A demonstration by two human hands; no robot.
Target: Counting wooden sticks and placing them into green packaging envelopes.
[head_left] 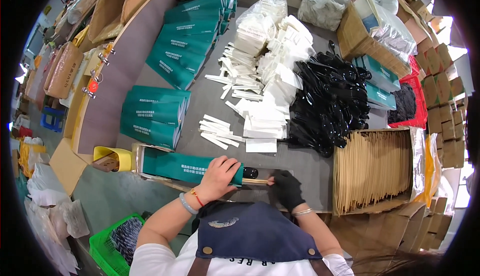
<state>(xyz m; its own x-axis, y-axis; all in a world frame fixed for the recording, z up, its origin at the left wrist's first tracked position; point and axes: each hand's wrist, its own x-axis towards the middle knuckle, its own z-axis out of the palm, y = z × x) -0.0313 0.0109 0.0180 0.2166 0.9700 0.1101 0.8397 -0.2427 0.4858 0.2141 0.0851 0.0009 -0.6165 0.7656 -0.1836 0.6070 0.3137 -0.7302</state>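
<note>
My left hand [220, 177], bare, is closed on the right end of a green paper sleeve [172, 166] that lies along the near table edge. Out of the sleeve's mouth stick a black plastic spoon [250, 172] and pale wooden chopsticks [256, 181]. In a black glove, my right hand [286, 188] pinches the outer ends of the chopsticks. Just beyond my hands lie white paper packets [261, 145] and a scatter of thin white paper strips [220, 132]. How far the chopsticks reach inside the sleeve is hidden.
Green sleeve stacks [152, 111] lie at left, below more fanned sleeves [185, 41]. A heap of black spoons [330, 101] sits right of the white packets. At right stands a carton of chopsticks [377, 171]. A yellow container [112, 159] stands at the left corner; a green crate [117, 241] is below.
</note>
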